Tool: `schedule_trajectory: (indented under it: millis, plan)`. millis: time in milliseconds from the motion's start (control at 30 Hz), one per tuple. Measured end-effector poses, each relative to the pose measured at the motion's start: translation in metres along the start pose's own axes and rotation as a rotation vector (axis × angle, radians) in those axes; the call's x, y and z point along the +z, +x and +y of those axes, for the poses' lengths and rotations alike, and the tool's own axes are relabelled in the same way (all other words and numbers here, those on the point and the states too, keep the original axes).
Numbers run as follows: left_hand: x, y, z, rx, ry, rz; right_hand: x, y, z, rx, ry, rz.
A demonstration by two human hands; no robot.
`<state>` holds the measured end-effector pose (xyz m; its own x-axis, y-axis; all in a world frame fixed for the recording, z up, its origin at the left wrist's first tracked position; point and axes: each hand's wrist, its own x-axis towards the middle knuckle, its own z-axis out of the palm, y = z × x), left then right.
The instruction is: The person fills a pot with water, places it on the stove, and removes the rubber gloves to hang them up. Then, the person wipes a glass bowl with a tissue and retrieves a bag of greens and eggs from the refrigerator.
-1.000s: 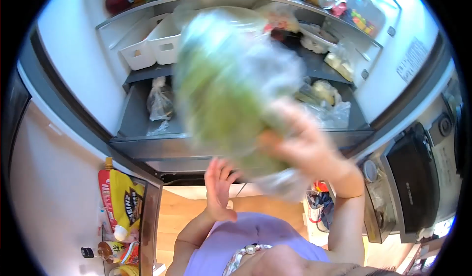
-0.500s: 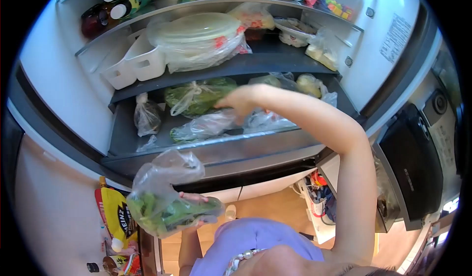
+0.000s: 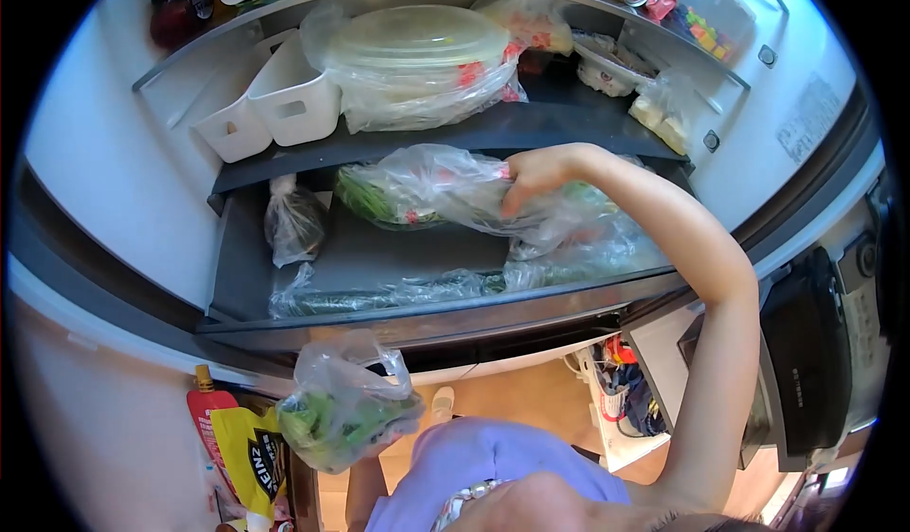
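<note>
A clear plastic bag of leafy greens (image 3: 346, 418) hangs in front of the open fridge drawer, held from beneath by my left hand, whose fingers are hidden behind it. Over the drawer (image 3: 445, 306), my right hand (image 3: 545, 177) grips the right part of a long clear bag of green vegetables (image 3: 427, 186). Below that bag, a wrapped long green vegetable (image 3: 389, 295) lies along the drawer's front edge. At the drawer's left sits a knotted bag with dark contents (image 3: 296, 224).
On the shelf above are white bins (image 3: 294, 96), a lidded bowl (image 3: 417, 37) in plastic and a foam tray (image 3: 607, 63). Yellow and red pouches (image 3: 248, 451) stand in the left door. A black appliance (image 3: 806, 361) is at the right.
The long bag under my right hand has moved up and back in the drawer. The round leafy bag seen there earlier is out of sight. My left hand's bag has shifted slightly right.
</note>
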<state>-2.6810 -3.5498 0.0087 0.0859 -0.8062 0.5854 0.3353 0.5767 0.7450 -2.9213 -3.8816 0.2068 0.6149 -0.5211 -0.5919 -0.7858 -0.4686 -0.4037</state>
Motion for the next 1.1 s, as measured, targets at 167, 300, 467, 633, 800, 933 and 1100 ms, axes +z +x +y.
schedule_trajectory:
  millis: [167,300,467,633,800,933,1100]
  plan:
    - [-0.001,-0.003,-0.008,-0.011,0.03,0.031,0.023,0.007,-0.013,-0.302,-0.161,-0.07]
    - [-0.001,-0.007,-0.013,-0.028,0.059,0.063,0.015,-0.064,-0.052,-0.275,-0.326,0.119]
    - [0.004,-0.013,-0.021,-0.044,0.099,0.104,0.065,-0.18,-0.03,-0.207,-0.385,0.881]
    - [0.005,-0.018,-0.029,-0.073,0.171,0.164,0.174,-0.175,0.018,0.034,-0.274,1.352]
    - [0.004,-0.02,-0.045,-0.168,0.286,0.254,0.225,-0.117,0.074,0.085,-0.289,1.75]
    - [0.004,-0.005,-0.053,-0.222,0.397,0.328,0.201,-0.109,0.079,0.1,-0.289,1.754]
    - [0.019,0.073,-0.057,-0.13,0.313,0.386,0.165,-0.082,0.079,0.113,-0.294,1.765]
